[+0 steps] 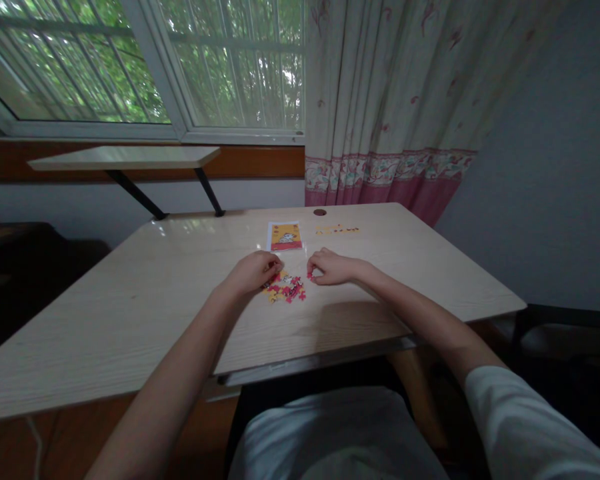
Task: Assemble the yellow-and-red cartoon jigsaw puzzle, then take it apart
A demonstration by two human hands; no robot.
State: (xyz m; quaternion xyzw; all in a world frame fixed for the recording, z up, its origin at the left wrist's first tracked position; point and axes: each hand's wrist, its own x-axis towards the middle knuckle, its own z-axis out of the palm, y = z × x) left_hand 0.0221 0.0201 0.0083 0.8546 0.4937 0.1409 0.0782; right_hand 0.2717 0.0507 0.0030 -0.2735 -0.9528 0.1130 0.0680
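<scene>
A loose pile of pink, yellow and white jigsaw puzzle pieces (285,290) lies on the table in front of me. My left hand (253,272) rests at the pile's upper left, its fingers bent together; what they hold, if anything, is hidden. To the right of the pile, my right hand (331,267) pinches a pinkish-red puzzle piece (310,275) at the fingertips, close to the tabletop. Beyond both hands lies a reference picture card (285,236) with a white cartoon animal on yellow and red. Farther right, several mostly yellow pieces (337,230) are laid out in a row.
The pale wooden table (155,300) reaches toward the window wall. A raised shelf (130,158) on black legs stands at its back left. A round cable hole (320,213) sits near the back edge, below a patterned curtain (380,113).
</scene>
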